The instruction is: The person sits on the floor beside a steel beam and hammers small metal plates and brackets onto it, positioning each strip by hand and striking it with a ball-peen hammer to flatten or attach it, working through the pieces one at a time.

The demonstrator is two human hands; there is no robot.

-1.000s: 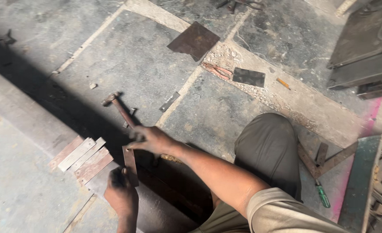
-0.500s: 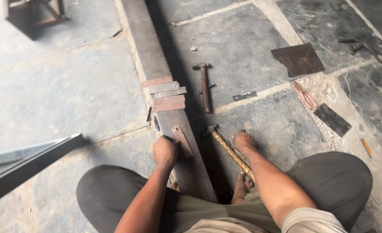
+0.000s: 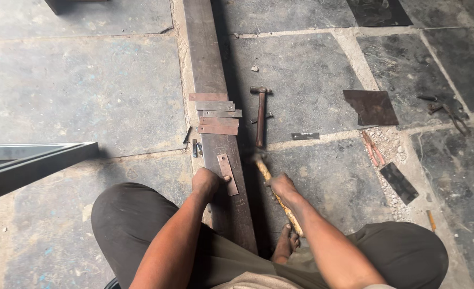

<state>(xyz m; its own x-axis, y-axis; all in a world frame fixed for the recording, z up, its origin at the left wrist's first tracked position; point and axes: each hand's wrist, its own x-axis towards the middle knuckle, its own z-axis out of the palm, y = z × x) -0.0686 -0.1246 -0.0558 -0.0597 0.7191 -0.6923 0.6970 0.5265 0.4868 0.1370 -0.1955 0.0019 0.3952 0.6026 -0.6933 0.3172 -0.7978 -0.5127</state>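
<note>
Head view: person squats over a long steel beam (image 3: 211, 64) that runs up the frame across a stone floor (image 3: 87, 91). Left hand (image 3: 206, 181) sits on the beam, fingers curled & pressed down on the near end of a small rusty strip (image 3: 227, 174) w/ holes, which lies flat along the beam top. Right hand (image 3: 283, 186) is closed in a fist round a wooden handle (image 3: 277, 197), just right of the beam; handle slants from near the foot up toward the beam edge, its head end blurred, can't tell what's on it. A second hammer (image 3: 260, 115) lies on the floor beside the beam, head away from the person, untouched. Further up the beam, a stack of strips (image 3: 216, 113) lies crosswise. Right of that, well apart: a dark plate (image 3: 371, 106) & smaller scraps (image 3: 398, 182) on the floor. A metal frame (image 3: 33, 160) juts in at left.
</note>
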